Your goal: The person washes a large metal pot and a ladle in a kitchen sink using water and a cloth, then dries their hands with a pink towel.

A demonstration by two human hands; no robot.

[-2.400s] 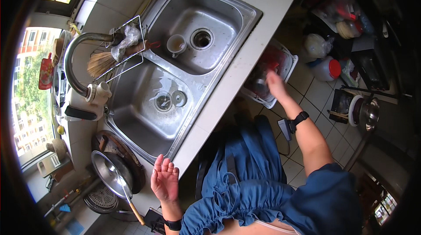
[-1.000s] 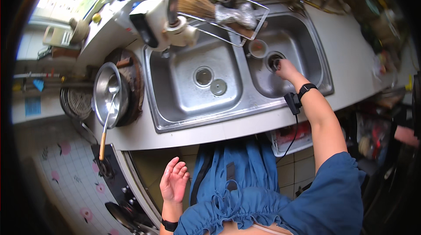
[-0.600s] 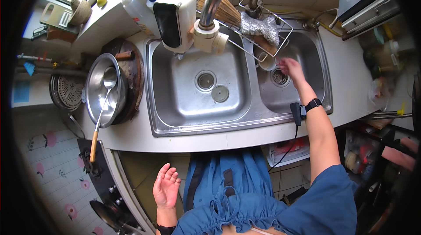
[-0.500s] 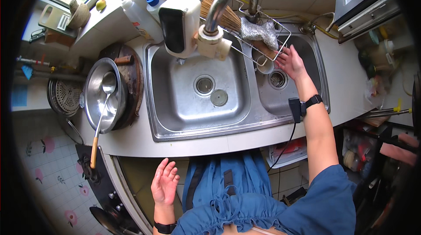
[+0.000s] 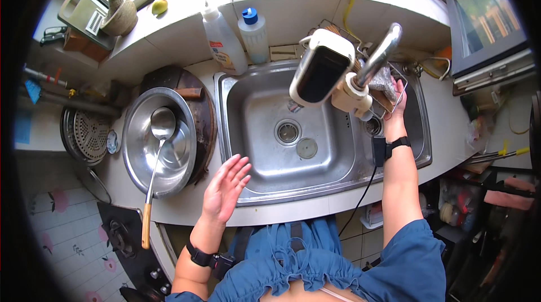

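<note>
My left hand (image 5: 225,186) is raised over the counter's front edge, beside the large sink basin (image 5: 265,169). Its fingers are stretched out and it holds nothing. My right hand (image 5: 398,107) reaches over the small right basin (image 5: 418,127), at the right side of the wire rack (image 5: 385,115). The rack's wire crosses in front of its fingers, so their grip is hidden. Beside those fingers, a silvery crumpled item (image 5: 383,83) lies in the rack. The curved faucet (image 5: 375,62) and its white filter unit (image 5: 324,68) partly cover the rack.
A steel bowl (image 5: 135,150) with a wooden-handled ladle (image 5: 163,124) stands left of the sink on dark round boards (image 5: 205,116). Two bottles, one white (image 5: 224,42) and one blue-capped (image 5: 253,37), stand behind the sink. A round drain cover (image 5: 306,148) lies in the large basin.
The view has turned, so the sink appears farther right and lower. My left hand has risen from below the counter edge toward the large basin. My right hand is now at the rack's side.
</note>
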